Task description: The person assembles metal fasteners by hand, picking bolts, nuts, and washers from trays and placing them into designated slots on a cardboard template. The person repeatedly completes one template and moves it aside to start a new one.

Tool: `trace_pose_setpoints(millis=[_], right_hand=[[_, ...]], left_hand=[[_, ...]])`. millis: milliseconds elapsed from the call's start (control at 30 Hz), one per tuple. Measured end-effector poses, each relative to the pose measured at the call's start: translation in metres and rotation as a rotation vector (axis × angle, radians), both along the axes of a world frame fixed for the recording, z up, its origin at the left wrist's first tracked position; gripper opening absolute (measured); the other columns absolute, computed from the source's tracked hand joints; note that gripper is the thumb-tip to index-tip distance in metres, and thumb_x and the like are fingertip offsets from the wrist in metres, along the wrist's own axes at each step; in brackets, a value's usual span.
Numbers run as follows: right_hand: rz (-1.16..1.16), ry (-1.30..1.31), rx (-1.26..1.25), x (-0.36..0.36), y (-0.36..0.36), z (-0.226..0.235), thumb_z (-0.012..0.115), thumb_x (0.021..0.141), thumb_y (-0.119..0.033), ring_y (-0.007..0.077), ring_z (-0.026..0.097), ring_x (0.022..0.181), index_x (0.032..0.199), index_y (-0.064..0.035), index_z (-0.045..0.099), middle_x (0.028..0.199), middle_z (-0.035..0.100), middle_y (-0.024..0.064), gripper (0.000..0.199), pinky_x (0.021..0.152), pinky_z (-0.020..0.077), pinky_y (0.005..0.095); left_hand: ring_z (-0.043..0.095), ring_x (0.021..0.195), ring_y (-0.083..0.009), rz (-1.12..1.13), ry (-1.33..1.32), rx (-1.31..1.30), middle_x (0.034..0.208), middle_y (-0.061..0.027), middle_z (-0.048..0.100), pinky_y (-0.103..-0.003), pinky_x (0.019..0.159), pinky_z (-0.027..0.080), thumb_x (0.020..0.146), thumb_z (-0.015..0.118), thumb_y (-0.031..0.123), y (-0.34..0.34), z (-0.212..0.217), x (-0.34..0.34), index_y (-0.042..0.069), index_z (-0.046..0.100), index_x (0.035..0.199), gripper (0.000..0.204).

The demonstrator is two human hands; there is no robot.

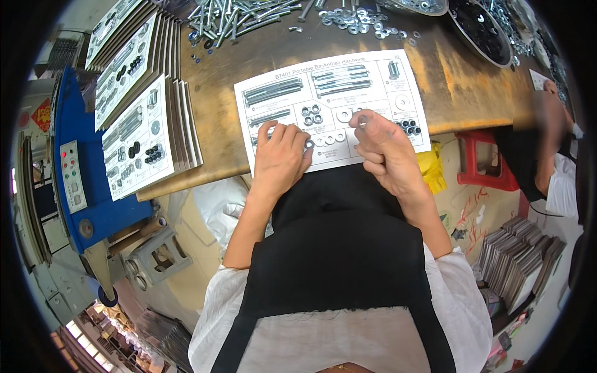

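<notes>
A white hardware card (323, 160) with printed pictures and real-looking bolts, nuts and washers in its panels lies at the table's front edge. My left hand (278, 152) rests on its lower left part, fingers lying over the card and slightly bent. Beside its index finger and thumb is a small metal ring (308, 144). Above the card's lower right part, my right hand (388, 146) is closed in a pinch. A small shiny metal piece (364, 122) shows between thumb and forefinger; its exact kind is unclear.
Stacks of similar cards (140, 140) stand at the table's left. Long bolts (239, 18) and loose washers (357, 22) lie at the back, near a bowl of dark parts (479, 34). A red stool (485, 163) and another person's blurred arm (550, 133) are at right.
</notes>
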State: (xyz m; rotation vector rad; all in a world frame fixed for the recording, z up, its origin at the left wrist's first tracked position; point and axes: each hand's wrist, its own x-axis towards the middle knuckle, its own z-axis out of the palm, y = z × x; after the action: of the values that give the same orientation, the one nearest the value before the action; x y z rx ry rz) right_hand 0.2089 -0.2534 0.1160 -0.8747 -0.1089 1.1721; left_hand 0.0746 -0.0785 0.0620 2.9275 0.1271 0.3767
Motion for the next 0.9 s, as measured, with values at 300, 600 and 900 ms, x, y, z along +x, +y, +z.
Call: trace_pose_setpoints(millis=[300, 600, 900], right_hand=[[0.095, 0.434, 0.259, 0.021, -0.003, -0.02, 0.04, 0.104, -0.034, 0.0018, 0.022, 0.046, 0.07, -0.0151, 0.039, 0.06, 0.035, -0.0053, 0.039, 0.036, 0.0147, 0.0169], [-0.374, 0.899, 0.561, 0.105, -0.065, -0.042, 0.041, 0.101, -0.014, 0.0084, 0.039, 0.06, 0.081, -0.0089, 0.047, 0.074, 0.04, 0.0003, 0.022, 0.039, 0.0282, 0.0181], [-0.669, -0.052, 0.052, 0.179, -0.128, -0.033, 0.043, 0.101, -0.017, 0.0044, 0.026, 0.045, 0.099, -0.0096, 0.059, 0.06, 0.031, -0.0069, 0.017, 0.036, 0.0155, 0.0201]], left_hand=[[0.057, 0.094, -0.0222, 0.027, 0.056, -0.018, 0.093, -0.0043, 0.06, -0.043, 0.098, 0.037, 0.075, 0.073, 0.019, 0.0, 0.006, 0.001, 0.009, 0.065, 0.097, 0.025], [0.058, 0.094, -0.0326, 0.383, -0.064, -0.028, 0.099, -0.0124, 0.061, -0.041, 0.079, 0.044, 0.081, 0.068, 0.013, 0.062, 0.007, -0.041, 0.008, 0.065, 0.103, 0.023], [0.058, 0.077, -0.0383, 0.523, 0.021, -0.206, 0.088, -0.0178, 0.059, -0.046, 0.066, 0.044, 0.086, 0.064, 0.015, 0.067, 0.002, -0.066, 0.005, 0.065, 0.091, 0.011]])
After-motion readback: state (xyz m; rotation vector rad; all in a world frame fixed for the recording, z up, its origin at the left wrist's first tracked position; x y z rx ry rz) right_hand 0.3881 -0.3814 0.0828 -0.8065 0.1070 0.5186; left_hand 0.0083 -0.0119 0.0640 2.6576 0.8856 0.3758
